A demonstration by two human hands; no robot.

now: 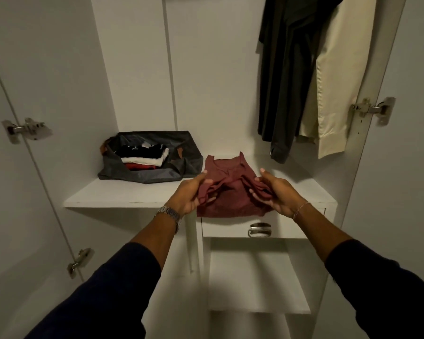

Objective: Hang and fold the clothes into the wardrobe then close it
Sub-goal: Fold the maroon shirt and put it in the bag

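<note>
Wardrobe shelf (pixel 123 194), bag (pixel 152 174) holding folded clothes (pixel 142 156)

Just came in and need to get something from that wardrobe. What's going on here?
A person is folding a maroon top on the wardrobe shelf. The left hand grips its left edge and the right hand grips its right edge, with bunched fabric in both. To the left on the same shelf sits an open dark bag with folded clothes inside. A dark garment and a cream one already hang at the upper right. The wardrobe doors are open, so closing it is not yet done.
</note>
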